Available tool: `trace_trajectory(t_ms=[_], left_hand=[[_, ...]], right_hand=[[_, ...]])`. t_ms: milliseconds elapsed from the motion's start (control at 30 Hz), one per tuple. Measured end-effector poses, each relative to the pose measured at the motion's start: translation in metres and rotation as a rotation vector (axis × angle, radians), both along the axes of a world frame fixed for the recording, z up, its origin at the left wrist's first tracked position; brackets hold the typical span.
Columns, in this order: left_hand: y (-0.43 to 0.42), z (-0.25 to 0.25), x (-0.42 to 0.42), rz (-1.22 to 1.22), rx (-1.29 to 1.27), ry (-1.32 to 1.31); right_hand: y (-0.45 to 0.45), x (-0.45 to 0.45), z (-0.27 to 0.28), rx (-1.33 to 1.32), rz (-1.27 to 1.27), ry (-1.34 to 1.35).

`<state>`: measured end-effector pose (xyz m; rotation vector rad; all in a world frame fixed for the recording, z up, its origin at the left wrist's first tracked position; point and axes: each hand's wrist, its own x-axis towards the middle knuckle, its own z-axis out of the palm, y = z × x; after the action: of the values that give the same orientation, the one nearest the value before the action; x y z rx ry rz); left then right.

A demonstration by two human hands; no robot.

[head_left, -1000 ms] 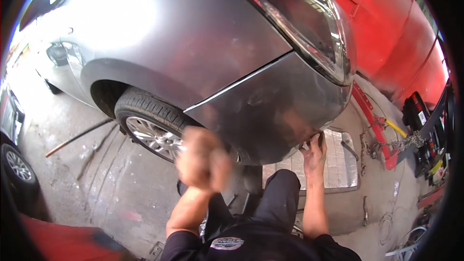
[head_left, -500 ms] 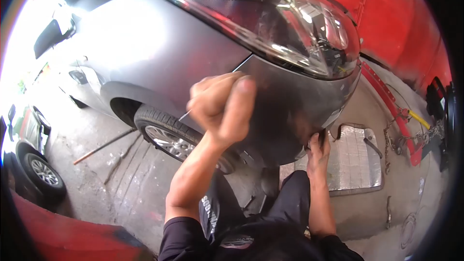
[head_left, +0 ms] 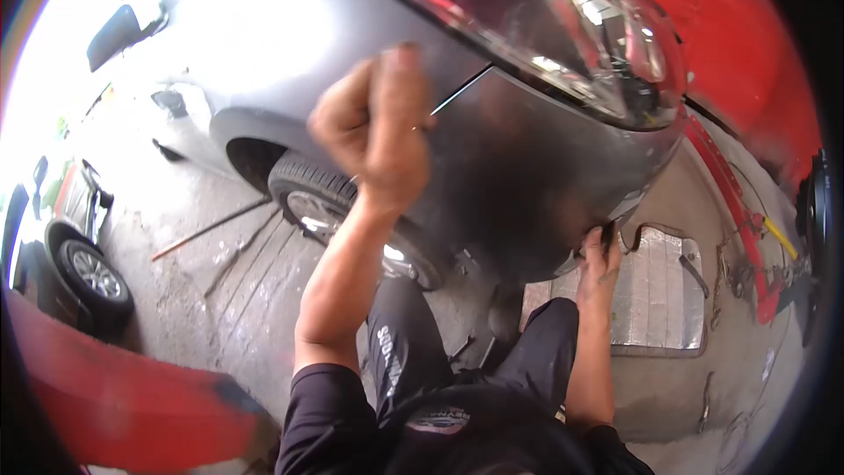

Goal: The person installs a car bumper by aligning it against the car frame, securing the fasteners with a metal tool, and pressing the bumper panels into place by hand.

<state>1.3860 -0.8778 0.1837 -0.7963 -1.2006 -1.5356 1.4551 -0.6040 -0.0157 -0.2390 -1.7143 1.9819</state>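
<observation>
My left hand [head_left: 376, 127] is a closed fist raised in front of the grey fender [head_left: 264, 53], close to the seam beside the bumper. Whether anything is inside the fist is hidden. My right hand [head_left: 599, 255] is at the lower edge of the dark grey bumper [head_left: 519, 185], its fingers bent up against the edge and partly out of sight. The headlight [head_left: 563, 35] sits above the bumper. Behind my left forearm is the front wheel [head_left: 316, 211].
A silver mat [head_left: 655, 299] lies on the floor at right, near a red metal frame [head_left: 738, 220] with a chain. A long rod [head_left: 211, 229] lies at left. Red panels [head_left: 132, 396] stand at lower left, and another car's wheel [head_left: 92, 273] is behind them.
My left hand has risen from beside the wheel to in front of the fender. My right hand stays at the bumper's lower edge. The view has shifted.
</observation>
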Motion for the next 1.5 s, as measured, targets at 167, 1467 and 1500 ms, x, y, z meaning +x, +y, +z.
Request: trace_trajectory(t_ms=[167, 1467, 1500], left_hand=[[-0.075, -0.099, 0.026, 0.154, 0.424, -0.244], [0.03, -0.393, 0.05, -0.657, 0.048, -1.257], [0.024, -0.387, 0.05, -0.603, -0.021, -1.244]], right_hand=[[-0.01, 0.0, 0.004, -0.025, -0.06, -0.021], [-0.033, 0.01, 0.026, 0.147, 0.086, -0.215], [-0.032, 0.012, 0.028, 0.13, 0.119, -0.214]])
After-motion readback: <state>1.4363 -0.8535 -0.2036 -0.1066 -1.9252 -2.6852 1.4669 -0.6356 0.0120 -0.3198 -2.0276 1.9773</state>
